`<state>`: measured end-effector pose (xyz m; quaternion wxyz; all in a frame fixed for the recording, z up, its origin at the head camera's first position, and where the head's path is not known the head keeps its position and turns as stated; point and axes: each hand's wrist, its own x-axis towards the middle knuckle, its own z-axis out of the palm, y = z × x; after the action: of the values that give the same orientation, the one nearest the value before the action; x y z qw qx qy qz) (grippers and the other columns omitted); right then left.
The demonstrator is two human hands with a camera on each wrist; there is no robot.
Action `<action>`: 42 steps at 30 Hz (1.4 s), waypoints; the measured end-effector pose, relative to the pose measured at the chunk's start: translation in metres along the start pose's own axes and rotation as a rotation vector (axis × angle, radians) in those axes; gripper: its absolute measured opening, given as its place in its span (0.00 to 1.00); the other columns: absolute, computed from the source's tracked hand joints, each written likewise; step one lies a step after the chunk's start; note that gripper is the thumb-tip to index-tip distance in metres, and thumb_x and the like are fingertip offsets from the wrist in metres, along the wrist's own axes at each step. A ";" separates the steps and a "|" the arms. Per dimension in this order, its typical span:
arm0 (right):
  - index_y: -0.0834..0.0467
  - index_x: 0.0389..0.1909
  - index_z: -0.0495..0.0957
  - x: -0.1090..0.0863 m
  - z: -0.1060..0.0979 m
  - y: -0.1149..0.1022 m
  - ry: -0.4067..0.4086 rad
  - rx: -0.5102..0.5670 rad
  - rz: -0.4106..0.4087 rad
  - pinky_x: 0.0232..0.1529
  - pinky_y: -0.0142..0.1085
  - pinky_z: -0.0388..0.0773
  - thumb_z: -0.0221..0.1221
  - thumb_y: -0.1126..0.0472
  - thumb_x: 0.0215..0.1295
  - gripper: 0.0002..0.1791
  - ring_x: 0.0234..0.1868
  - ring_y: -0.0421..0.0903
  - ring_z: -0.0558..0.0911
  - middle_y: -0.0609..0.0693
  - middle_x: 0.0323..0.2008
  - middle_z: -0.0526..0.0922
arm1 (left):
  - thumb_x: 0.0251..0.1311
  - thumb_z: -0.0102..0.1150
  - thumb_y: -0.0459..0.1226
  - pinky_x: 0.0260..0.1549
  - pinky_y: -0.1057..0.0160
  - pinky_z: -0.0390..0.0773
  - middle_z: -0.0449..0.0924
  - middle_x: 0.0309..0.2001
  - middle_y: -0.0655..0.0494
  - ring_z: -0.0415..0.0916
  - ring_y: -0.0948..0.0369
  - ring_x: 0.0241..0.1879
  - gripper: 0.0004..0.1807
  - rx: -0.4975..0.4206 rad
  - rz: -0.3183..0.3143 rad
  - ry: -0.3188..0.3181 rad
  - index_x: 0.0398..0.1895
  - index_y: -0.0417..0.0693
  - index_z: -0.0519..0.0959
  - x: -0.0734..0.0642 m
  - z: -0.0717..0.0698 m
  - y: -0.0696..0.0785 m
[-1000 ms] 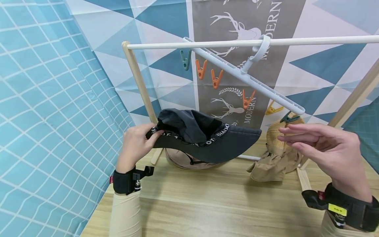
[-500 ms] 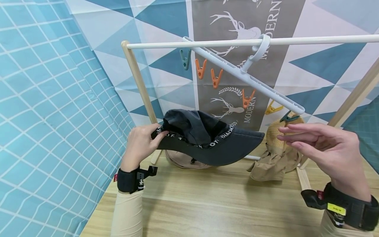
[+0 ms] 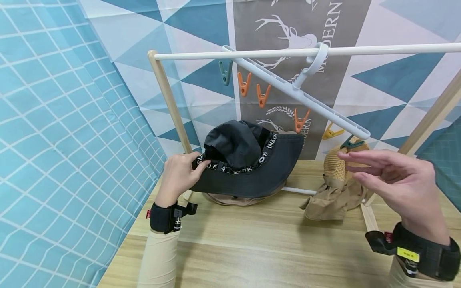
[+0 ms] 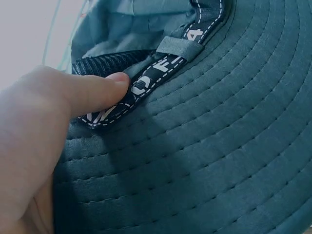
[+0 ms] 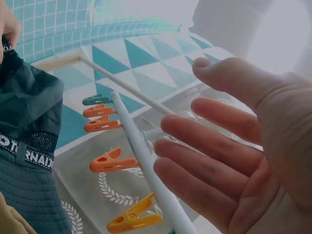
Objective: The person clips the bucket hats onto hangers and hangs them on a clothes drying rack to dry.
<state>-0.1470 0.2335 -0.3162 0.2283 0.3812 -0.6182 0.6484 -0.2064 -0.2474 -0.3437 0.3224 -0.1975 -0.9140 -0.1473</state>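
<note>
A dark bucket hat (image 3: 248, 178) is held up by my left hand (image 3: 180, 176), which pinches its brim beside the lettered inner band. In the left wrist view the thumb (image 4: 105, 90) presses on that band (image 4: 156, 73), and the brim's stitched rows fill the view. The hat's underside faces me. My right hand (image 3: 399, 180) hovers at the right with fingers extended, holding nothing. Just left of it a straw and khaki cloth hat (image 3: 335, 196) hangs from a green clothespin (image 3: 352, 143). A beige hat (image 3: 230, 199) lies behind the dark one, mostly hidden.
A white hanger (image 3: 295, 92) hangs aslant from the rack's white rail (image 3: 234, 55). Along it hang orange clothespins (image 3: 263, 96), a teal one (image 3: 225, 73) and a yellow one (image 3: 332, 131). Wooden rack posts (image 3: 171, 104) stand on the wood-grain table (image 3: 252, 244).
My left hand has moved slightly right. The dark hat has turned, its brim swinging round so more of its underside faces me. My right hand has barely moved.
</note>
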 end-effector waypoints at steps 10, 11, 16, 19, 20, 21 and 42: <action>0.93 0.50 0.78 0.007 0.005 -0.001 0.177 0.101 -0.097 0.69 0.37 0.86 0.60 0.94 0.60 0.16 0.70 0.57 0.90 0.67 0.54 0.95 | 0.75 0.73 0.43 0.27 0.64 0.44 0.47 0.17 0.62 0.45 0.63 0.16 0.29 -0.021 -0.034 -0.034 0.19 0.53 0.65 0.001 0.005 0.002; 0.93 0.50 0.78 0.007 0.004 0.000 0.189 0.092 -0.099 0.70 0.36 0.85 0.60 0.94 0.59 0.17 0.73 0.57 0.88 0.67 0.54 0.94 | 0.75 0.73 0.43 0.27 0.64 0.43 0.47 0.17 0.62 0.44 0.63 0.17 0.29 -0.021 -0.034 -0.035 0.19 0.53 0.65 0.002 0.005 0.002; 0.83 0.64 0.79 0.006 0.000 0.003 0.257 -0.140 -0.005 0.78 0.29 0.76 0.65 0.92 0.58 0.30 0.86 0.53 0.73 0.58 0.68 0.89 | 0.75 0.73 0.43 0.27 0.64 0.43 0.47 0.17 0.63 0.45 0.63 0.17 0.28 -0.021 -0.034 -0.039 0.19 0.52 0.66 0.002 0.006 0.003; 0.70 0.76 0.76 0.007 -0.001 0.006 0.310 -0.307 0.126 0.81 0.28 0.70 0.67 0.90 0.59 0.41 0.90 0.50 0.67 0.53 0.78 0.80 | 0.75 0.73 0.43 0.27 0.64 0.43 0.47 0.17 0.63 0.45 0.62 0.17 0.28 -0.018 -0.036 -0.041 0.19 0.52 0.67 0.002 0.006 0.003; 0.65 0.79 0.75 0.008 -0.001 0.008 0.326 -0.348 0.172 0.81 0.27 0.69 0.67 0.89 0.60 0.45 0.90 0.49 0.66 0.51 0.80 0.77 | 0.75 0.72 0.43 0.27 0.64 0.43 0.47 0.17 0.62 0.45 0.62 0.17 0.28 -0.016 -0.037 -0.042 0.19 0.52 0.66 0.002 0.006 0.003; 0.61 0.82 0.73 0.009 -0.003 0.011 0.343 -0.345 0.218 0.82 0.27 0.67 0.67 0.88 0.61 0.47 0.90 0.47 0.66 0.51 0.82 0.74 | 0.76 0.72 0.43 0.27 0.64 0.43 0.46 0.17 0.62 0.45 0.62 0.17 0.29 -0.015 -0.038 -0.044 0.19 0.52 0.65 0.003 0.006 0.003; 0.71 0.62 0.87 0.018 -0.010 0.056 0.623 0.062 0.341 0.48 0.24 0.89 0.72 0.79 0.67 0.23 0.45 0.39 0.97 0.50 0.45 0.98 | 0.75 0.73 0.44 0.26 0.63 0.43 0.48 0.16 0.62 0.48 0.60 0.16 0.26 -0.005 -0.034 -0.051 0.20 0.50 0.71 0.003 0.007 0.003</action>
<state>-0.2030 0.2323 -0.3370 0.2827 0.0632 -0.5538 0.7807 -0.2111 -0.2414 -0.3470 0.2958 -0.1863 -0.9248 -0.1502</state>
